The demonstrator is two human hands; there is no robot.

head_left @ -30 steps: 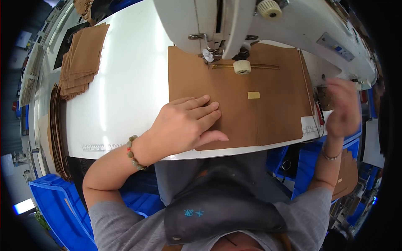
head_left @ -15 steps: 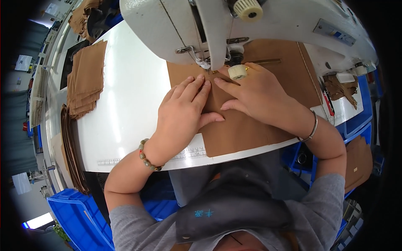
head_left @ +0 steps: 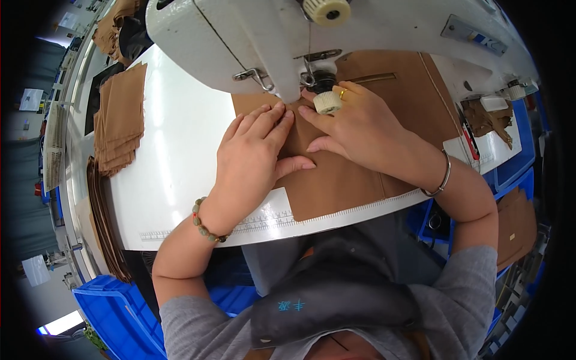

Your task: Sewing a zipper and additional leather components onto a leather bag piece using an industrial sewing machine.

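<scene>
A brown fabric panel (head_left: pixel 336 189) lies on the white sewing table under the head of a sewing machine (head_left: pixel 384 36). My left hand (head_left: pixel 249 153) rests on the panel's left part, fingers stretched toward the needle area and thumb spread out. On the other side my right hand (head_left: pixel 363 123) presses on the fabric, its thumb and index finger apart. Its remaining fingers reach behind the machine's cream knob (head_left: pixel 327 102) and are partly hidden. Between the hands the cloth shows a slight fold. A narrow slit-like strip (head_left: pixel 373 78) crosses the panel beyond my right hand. The needle tip is hidden.
Stacked brown pieces (head_left: pixel 120 114) lie at the table's left edge, with more cloth (head_left: pixel 105 222) hanging below. Red-handled snips (head_left: pixel 470 135) and brown scraps (head_left: pixel 486 120) lie at right. Blue bins (head_left: pixel 114 306) stand below the table. A ruler strip (head_left: pixel 264 222) lines the front edge.
The panel has slid slightly away from me, baring more of the ruler along the front edge. Both hands have moved a little with it. The whole view has shifted slightly.
</scene>
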